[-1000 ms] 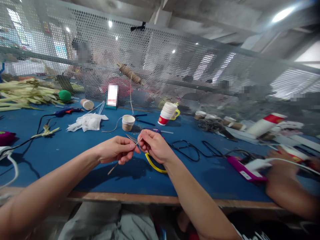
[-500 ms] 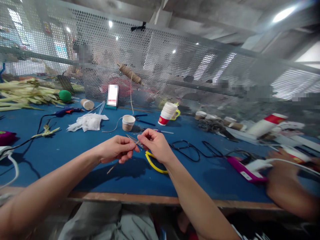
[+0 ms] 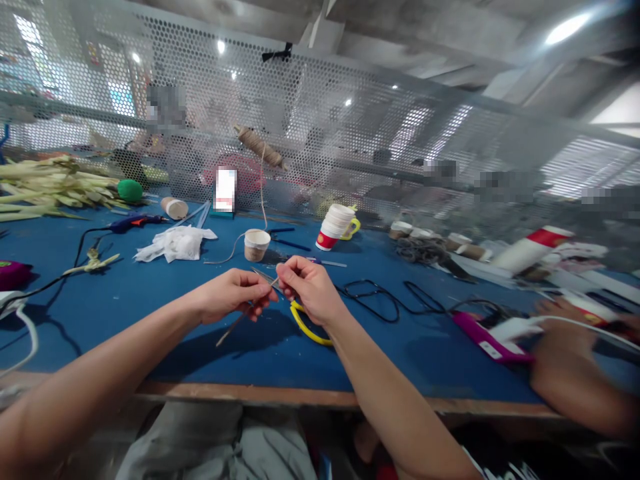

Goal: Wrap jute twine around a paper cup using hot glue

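A blue bench [image 3: 320, 375] carries yellow-handled scissors [image 3: 301, 325], partly hidden by the right hand [image 3: 311, 290]. Beside it is the left hand [image 3: 225, 297]; a small cup [image 3: 256, 251] stands beyond. Both grips pinch one thin brown strand [image 3: 230, 331], slanting above the bench, its lower end free.

The thin brown strand [image 3: 231, 329] at the frame's centre looks matt, the yellow loop-handled scissors [image 3: 303, 325] smooth plastic with metal blades [image 3: 263, 275], the blue table [image 3: 300, 370] matt with a wooden front edge [image 3: 250, 392], the tan twine roll [image 3: 260, 147] rough, and the grey perforated screen [image 3: 200, 80] dull metal.
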Action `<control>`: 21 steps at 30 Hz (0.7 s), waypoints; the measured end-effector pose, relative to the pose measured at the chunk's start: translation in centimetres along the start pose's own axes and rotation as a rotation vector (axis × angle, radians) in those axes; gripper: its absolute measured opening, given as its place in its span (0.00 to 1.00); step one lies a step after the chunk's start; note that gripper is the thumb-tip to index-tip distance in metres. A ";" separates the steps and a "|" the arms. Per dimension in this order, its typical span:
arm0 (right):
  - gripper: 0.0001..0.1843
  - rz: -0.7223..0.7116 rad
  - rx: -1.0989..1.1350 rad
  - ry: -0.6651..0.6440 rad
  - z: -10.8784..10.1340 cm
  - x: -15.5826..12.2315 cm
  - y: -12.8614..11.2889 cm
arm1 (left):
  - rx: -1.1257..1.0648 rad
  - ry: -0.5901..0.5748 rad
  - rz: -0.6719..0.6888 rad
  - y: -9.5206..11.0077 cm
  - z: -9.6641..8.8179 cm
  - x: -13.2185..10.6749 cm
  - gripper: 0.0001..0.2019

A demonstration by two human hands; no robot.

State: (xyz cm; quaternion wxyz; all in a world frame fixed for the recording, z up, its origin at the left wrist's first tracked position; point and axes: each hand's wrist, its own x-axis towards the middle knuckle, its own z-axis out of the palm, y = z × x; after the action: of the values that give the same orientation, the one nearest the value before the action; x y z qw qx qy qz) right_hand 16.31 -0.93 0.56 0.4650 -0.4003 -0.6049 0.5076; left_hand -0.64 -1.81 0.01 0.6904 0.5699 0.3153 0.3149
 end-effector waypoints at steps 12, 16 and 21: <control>0.15 0.062 -0.222 -0.234 0.9 -0.7 0.0 | 0.051 0.382 0.382 -0.5 -0.9 0.8 0.13; 0.15 0.073 -0.346 -0.186 0.2 -0.3 0.1 | 0.567 0.674 0.716 0.2 -2.3 0.7 0.23; 0.14 -0.167 -0.704 -0.103 -0.2 0.0 0.4 | 1.310 0.589 0.908 -0.1 -3.2 0.9 0.07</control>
State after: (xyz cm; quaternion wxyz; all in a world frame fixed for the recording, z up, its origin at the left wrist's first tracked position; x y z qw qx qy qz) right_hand 16.55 -0.80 0.21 0.3074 -0.4588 -0.7958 0.2483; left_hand -2.60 0.73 -0.64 -0.0825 0.8205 0.3415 0.4510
